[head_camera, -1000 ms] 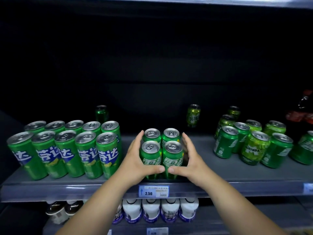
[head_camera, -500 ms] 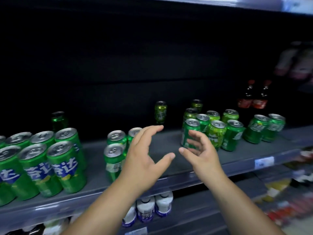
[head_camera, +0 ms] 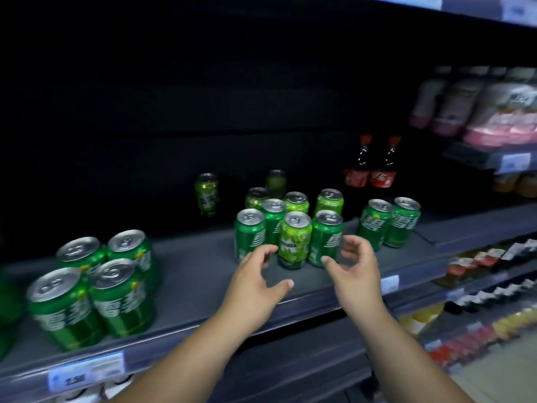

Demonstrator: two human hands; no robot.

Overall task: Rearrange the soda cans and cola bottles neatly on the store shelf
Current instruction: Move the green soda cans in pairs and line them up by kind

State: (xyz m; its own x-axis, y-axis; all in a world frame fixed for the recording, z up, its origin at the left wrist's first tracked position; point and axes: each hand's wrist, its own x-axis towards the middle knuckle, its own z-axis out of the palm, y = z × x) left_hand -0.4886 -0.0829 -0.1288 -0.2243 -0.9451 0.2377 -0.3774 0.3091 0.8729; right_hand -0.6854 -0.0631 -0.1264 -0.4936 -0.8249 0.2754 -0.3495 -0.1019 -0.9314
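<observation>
Head cam view from my end: both arms are stretched forward over the grey metal shelf (head_camera: 203,274), forearms angling in towards each other. The left hand (head_camera: 255,282) and right hand (head_camera: 356,269) face each other palm to palm, thumbs sticking out low and fingers loosely curled. Neither has hold of anything.

They sit just in front of the bunched group of green aluminium soda cans (head_camera: 271,219) mid-shelf, with the lime-green can (head_camera: 295,239) in the gap between them. The left fingertips overlap the nearest dark can, and I honestly can't tell if they're touching it.

A block of four dark green cans (head_camera: 96,286) stands near left and a pair of dark green cans (head_camera: 389,222) to the right. Two dark cola bottles with red caps and labels (head_camera: 370,167) are far right at the back. A lone green can (head_camera: 207,193) stands far back.
</observation>
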